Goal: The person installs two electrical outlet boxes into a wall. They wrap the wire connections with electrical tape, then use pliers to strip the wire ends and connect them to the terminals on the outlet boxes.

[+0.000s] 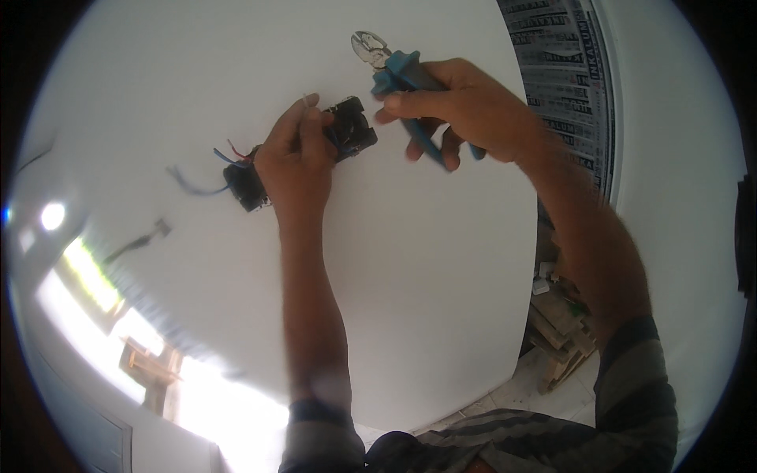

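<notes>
My left hand [296,158] is closed round the middle of a black electrical socket block [352,126], whose two ends show on either side of it. Between thumb and forefinger a thin pale tip, perhaps a wire, sticks up. Blue wires [201,189] and a short red one [234,148] come out of the block's left end. To the right, my right hand [473,110] holds combination pliers [406,75] with blue-grey handles. Their metal jaws point up and to the left, apart from the block. Whether the jaws touch each other is too blurred to tell.
A white tabletop [426,276] lies under both hands. Toward its left is a dark cable piece [142,240]. Beyond the right edge, film-wrapped lengths [560,63] stand above wood scraps [556,331] on the floor. Bright light comes from the lower left.
</notes>
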Motion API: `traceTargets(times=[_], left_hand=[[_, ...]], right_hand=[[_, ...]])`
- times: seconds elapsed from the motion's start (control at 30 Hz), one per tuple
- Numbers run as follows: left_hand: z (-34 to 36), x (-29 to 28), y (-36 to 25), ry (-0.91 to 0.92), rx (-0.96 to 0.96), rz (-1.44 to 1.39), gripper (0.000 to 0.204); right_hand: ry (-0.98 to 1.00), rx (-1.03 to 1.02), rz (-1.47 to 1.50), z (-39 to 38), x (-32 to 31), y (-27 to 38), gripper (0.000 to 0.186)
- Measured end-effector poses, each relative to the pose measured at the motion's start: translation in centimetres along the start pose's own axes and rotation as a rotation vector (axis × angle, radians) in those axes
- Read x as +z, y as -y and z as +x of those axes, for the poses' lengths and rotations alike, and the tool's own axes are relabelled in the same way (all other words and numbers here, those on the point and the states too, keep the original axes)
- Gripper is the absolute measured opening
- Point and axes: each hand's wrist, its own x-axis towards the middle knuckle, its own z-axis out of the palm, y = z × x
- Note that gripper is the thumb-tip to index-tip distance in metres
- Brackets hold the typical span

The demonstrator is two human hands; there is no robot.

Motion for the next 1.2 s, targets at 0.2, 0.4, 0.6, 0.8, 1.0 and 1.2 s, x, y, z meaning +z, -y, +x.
traceTargets(times=[0.2, 0.4, 0.6, 0.8, 1.0, 1.2], left_hand=[[-0.3, 0.1, 0.0, -0.064, -0.046, -0.094, 0.016], [-0.2, 0.6, 0.7, -0.002, 0.019, -0.081, 0.016], [-0.1, 0.8, 1.3, 0.036, 0.068, -0.055, 0.017], [0.1, 0.9, 1.9, 0.002, 0.146, -0.013, 0.016], [-0.2, 1.0, 0.9, -0.019, 0.113, -0.028, 0.015], [0.1, 1.2, 1.4, -0.041, 0.127, 0.009, 0.017]], right_hand=[[-0.12, -0.169, -0.82, 1.2, 0.9, -1.5, 0.022], [-0.137, -0.214, -0.916, 2.2, 2.2, -2.3, 0.022], [-0.203, -0.252, -1.011, 2.2, 3.1, -2.3, 0.019], [-0.237, -0.297, -1.085, 2.1, 3.3, -2.4, 0.015], [-0.182, -0.294, -1.058, 2.2, 3.0, -2.5, 0.016], [-0.187, -0.301, -1.064, 2.4, 3.1, -2.5, 0.016]])
